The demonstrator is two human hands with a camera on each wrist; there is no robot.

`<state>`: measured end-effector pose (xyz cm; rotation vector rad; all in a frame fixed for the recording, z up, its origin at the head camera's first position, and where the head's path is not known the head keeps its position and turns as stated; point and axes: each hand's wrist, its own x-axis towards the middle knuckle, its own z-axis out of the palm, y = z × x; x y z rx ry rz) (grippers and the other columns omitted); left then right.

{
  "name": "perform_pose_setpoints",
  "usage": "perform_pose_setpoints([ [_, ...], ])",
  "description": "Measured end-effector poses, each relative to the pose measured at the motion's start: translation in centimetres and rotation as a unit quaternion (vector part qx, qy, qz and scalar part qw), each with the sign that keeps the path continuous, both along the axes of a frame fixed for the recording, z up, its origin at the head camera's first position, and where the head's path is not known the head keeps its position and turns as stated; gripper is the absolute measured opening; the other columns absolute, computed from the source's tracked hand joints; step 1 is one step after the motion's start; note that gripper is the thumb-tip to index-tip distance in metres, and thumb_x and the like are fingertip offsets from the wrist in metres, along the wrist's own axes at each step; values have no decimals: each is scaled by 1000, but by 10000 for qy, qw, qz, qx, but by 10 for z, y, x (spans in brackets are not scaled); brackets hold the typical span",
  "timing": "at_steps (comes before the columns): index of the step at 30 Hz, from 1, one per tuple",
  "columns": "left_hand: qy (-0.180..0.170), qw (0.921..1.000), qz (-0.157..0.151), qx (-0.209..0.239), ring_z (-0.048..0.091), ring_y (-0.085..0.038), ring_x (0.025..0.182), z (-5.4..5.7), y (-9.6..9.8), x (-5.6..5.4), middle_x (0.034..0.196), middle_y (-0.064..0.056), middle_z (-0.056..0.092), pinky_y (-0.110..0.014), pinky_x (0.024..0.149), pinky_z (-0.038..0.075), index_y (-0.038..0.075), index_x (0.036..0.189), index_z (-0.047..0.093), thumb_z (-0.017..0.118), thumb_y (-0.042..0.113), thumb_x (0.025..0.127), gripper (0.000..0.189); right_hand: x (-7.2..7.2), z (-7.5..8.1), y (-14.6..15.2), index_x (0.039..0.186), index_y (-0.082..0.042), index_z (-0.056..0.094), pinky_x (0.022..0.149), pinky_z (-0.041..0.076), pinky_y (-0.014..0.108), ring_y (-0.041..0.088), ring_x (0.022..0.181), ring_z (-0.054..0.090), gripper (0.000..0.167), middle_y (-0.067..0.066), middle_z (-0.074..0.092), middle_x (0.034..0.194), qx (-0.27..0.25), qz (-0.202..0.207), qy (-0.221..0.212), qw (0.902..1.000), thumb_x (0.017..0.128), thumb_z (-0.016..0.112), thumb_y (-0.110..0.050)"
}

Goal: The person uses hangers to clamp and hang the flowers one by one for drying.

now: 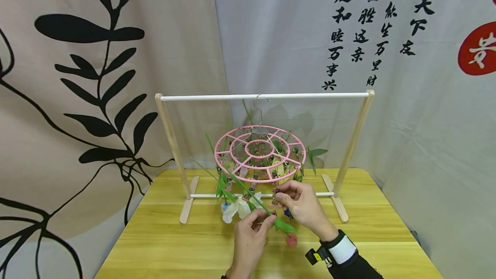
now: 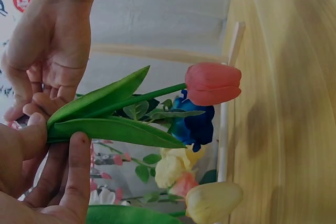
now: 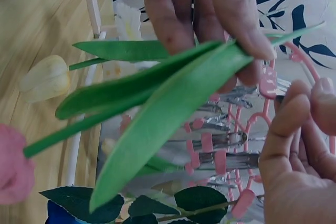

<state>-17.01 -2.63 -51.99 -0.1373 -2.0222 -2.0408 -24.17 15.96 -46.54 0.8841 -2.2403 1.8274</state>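
A round pink clip hanger (image 1: 260,181) hangs from the rack's top bar, with metal clips and several flowers below its rings. My left hand (image 1: 249,236) pinches the stem and leaf base of a pink tulip (image 2: 212,84), whose head points down toward the table. Above and right of it, my right hand (image 1: 304,208) pinches a clip (image 1: 275,200) under the hanger's front edge; the fingers partly hide this clip. Close by hang a blue rose (image 2: 193,121), a pale yellow tulip (image 2: 214,203) and a white flower (image 1: 236,209).
The rack has a white top bar (image 1: 217,97), wooden uprights (image 1: 354,141) and a lower white bar (image 1: 209,196) behind the flowers. It stands on a yellow wooden table (image 1: 166,240). A printed curtain (image 1: 186,33) hangs behind the table.
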Motion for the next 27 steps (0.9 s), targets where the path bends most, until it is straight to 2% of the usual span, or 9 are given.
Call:
perform_pose_setpoints([
  [9,31,9995,282,-146,81,-4,91,-2,-2,-4,105,-8,90,-19,79,68,13,106,89,93,17,102,7,8,6,-13,111,5,81,63,63,27,7,69,71,8,21,81,87,-160,-268,169,9994,110,79,-3],
  [17,-43,9995,275,-141,83,-7,93,-1,-3,-4,107,-8,90,-19,81,68,12,108,89,92,21,103,11,8,3,-17,103,2,82,59,61,27,14,66,72,4,21,80,82,-246,-461,184,9985,107,82,0],
  [24,-38,9996,133,-229,84,-5,97,0,0,-7,112,-8,90,-18,83,68,12,113,90,92,19,103,12,9,3,-20,106,7,82,62,68,34,11,68,76,5,25,82,87,-335,-293,217,9988,107,80,2],
  [27,-50,9996,133,-230,83,-4,95,1,1,-8,109,-9,90,-18,82,68,11,112,90,92,20,103,13,10,4,-20,106,7,81,62,68,36,11,68,75,5,25,81,87,-322,-310,162,9989,107,80,2],
])
